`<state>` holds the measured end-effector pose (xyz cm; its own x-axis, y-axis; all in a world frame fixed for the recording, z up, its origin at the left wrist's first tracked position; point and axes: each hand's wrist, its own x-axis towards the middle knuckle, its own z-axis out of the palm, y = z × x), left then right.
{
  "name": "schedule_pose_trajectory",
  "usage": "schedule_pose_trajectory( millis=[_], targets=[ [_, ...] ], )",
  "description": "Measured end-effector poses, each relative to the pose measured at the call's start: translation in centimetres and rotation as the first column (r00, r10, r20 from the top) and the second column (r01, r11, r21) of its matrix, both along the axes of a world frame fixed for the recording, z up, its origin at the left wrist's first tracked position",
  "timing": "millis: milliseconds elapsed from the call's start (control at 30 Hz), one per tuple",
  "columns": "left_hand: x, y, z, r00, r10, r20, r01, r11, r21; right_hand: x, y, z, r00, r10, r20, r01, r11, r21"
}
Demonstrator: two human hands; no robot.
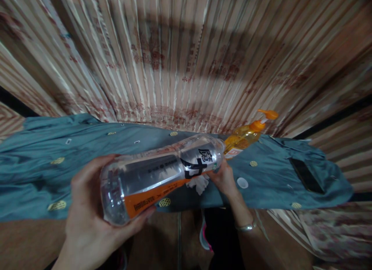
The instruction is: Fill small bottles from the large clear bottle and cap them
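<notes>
A large clear plastic bottle (162, 177) with a silver, black and orange label lies tilted across the middle of the view. Its wide base is wrapped by the fingers and thumb of my left hand (93, 215). My right hand (225, 177) is closed at the bottle's narrow end, its fingers partly hidden behind the bottle. Just beyond that end stands a yellow pump bottle (245, 137) with an orange pump head. Crumpled white tissue (199, 183) shows below the bottle, and a small round white cap (242, 183) lies right of my right wrist.
A teal patterned cloth (270, 177) covers the narrow table. Toward its right end lies a dark phone (306, 176). Striped, pleated curtains (180, 61) hang directly behind the table. Below the front edge, a shoe (205, 237) and dark trousers show above the floor.
</notes>
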<state>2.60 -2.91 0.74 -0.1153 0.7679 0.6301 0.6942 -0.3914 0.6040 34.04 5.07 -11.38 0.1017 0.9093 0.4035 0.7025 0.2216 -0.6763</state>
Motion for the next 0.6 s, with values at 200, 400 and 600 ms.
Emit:
schedule_pose_trajectory(
  millis=[200,400,600],
  targets=[
    [-0.13,0.05,-0.06,0.999,0.028,-0.044,-0.027,0.999,0.022,-0.11,0.03,0.02,1.000,-0.016,-0.008,0.016,1.000,-0.013],
    [-0.24,-0.26,-0.35,1.000,0.025,-0.016,-0.025,1.000,0.001,-0.22,-0.04,0.28,1.000,-0.022,-0.019,0.021,0.999,-0.048],
    [-0.04,0.04,-0.09,0.998,0.001,-0.068,0.002,0.999,0.049,-0.19,-0.13,0.46,1.000,0.000,-0.021,-0.001,0.999,-0.039]
  ],
)
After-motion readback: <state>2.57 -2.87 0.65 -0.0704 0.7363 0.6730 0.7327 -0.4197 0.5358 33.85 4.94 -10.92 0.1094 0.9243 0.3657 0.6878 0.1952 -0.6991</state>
